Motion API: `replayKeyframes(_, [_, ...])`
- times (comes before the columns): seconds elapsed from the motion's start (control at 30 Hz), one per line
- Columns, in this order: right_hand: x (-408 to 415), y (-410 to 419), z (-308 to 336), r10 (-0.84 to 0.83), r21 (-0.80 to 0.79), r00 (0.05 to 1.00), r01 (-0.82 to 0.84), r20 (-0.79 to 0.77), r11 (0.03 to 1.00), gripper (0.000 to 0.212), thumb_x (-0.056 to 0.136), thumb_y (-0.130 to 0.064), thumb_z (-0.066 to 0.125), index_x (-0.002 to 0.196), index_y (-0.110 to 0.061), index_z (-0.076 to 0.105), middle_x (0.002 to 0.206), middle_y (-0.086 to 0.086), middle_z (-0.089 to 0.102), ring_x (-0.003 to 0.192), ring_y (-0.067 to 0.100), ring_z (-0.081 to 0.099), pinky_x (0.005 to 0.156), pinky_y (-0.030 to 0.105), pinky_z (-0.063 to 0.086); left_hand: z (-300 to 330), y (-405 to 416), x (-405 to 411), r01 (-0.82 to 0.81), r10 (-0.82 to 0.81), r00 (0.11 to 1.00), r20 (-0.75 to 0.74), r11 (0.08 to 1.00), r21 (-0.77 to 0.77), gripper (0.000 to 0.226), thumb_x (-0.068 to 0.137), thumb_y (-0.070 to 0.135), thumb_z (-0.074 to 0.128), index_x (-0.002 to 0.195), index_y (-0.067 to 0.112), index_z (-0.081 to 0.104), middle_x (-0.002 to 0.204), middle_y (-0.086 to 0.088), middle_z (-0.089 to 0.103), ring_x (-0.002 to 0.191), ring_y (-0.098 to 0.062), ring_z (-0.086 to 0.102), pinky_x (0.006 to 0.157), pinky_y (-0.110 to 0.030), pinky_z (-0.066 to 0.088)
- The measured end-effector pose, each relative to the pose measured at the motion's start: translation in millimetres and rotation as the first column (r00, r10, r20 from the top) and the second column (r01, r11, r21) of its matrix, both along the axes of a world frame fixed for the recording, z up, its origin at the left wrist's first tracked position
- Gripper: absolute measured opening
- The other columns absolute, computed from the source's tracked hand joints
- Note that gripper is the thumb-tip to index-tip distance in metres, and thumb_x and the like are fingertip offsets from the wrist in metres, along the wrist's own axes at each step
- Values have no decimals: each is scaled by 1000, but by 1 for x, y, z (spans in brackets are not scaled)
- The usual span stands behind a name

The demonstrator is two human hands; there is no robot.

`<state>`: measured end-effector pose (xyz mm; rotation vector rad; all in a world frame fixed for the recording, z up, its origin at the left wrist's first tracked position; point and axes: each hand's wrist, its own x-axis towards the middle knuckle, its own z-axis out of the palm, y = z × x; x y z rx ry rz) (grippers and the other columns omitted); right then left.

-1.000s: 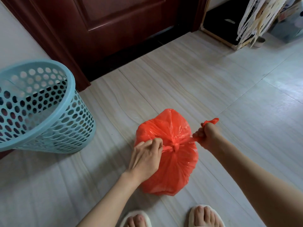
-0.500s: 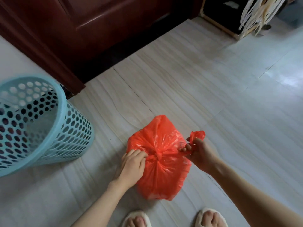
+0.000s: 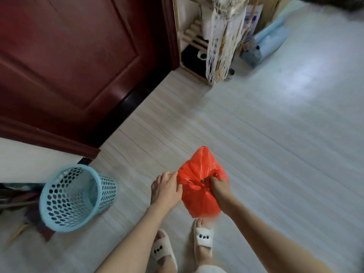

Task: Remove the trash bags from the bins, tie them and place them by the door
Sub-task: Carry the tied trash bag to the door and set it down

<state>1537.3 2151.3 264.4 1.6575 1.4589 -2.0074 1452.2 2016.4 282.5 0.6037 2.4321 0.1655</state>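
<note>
A full red trash bag (image 3: pixel 199 201) sits on the pale floor just in front of my feet, its neck gathered into a knot on top. My right hand (image 3: pixel 217 187) grips the knotted neck with curled fingers. My left hand (image 3: pixel 166 187) lies beside the bag with straight fingers touching its left side. A light blue perforated bin (image 3: pixel 76 198) leans on the floor to the left with no bag in it. The dark red door (image 3: pixel 74 62) fills the upper left.
A wooden rack (image 3: pixel 194 36) draped with white netted cloth (image 3: pixel 222 42) stands right of the door. A pale blue bag (image 3: pixel 269 42) leans behind it. Dark clutter (image 3: pixel 17 196) sits at the left edge by the bin. My slippered feet (image 3: pixel 163 251) stand below the bag.
The view swung up and back, showing more door and rack. My left hand let go of the bag's tie and straightened. My right hand moved in onto the knot.
</note>
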Motion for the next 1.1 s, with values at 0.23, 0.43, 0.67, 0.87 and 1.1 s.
replayKeyframes(0.23, [75,164,189,42,308,996,-64,77,949,25,84,-12,41,63,-17,53,68,4,55,66,18,48,67,32,38,188,181,32,94,-90,996,-29,962,257,50,92,29,46,139,16,39,145,-5,36,134,-23,34,109,-35,28])
replayKeyframes(0.43, [146,302,260,-145,598,982,44,121,800,28,94,-17,35,79,-7,57,81,13,56,78,22,51,63,32,36,257,340,63,280,-286,957,-45,875,394,50,91,30,47,139,18,39,143,-6,39,131,-25,37,109,-40,31])
replayKeyframes(0.67, [223,491,280,-383,667,909,184,163,722,43,95,-31,26,79,-7,58,86,23,63,83,34,59,71,32,38,270,560,98,524,-533,838,-116,728,441,53,92,30,47,141,16,35,143,-7,41,133,-25,36,111,-39,29])
replayKeyframes(0.87, [297,634,297,-646,670,752,413,132,617,46,96,-29,33,67,-7,59,83,25,65,81,33,61,74,37,44,281,752,155,679,-700,700,-142,590,436,54,92,31,47,142,16,32,144,-6,39,134,-24,35,108,-40,28])
replayKeyframes(1.1, [397,788,309,-805,675,583,549,112,492,31,92,-22,39,77,-5,61,83,21,64,88,38,63,75,34,44,281,946,270,839,-871,458,-175,359,408,54,91,31,48,141,15,34,144,-6,39,132,-25,37,108,-39,30])
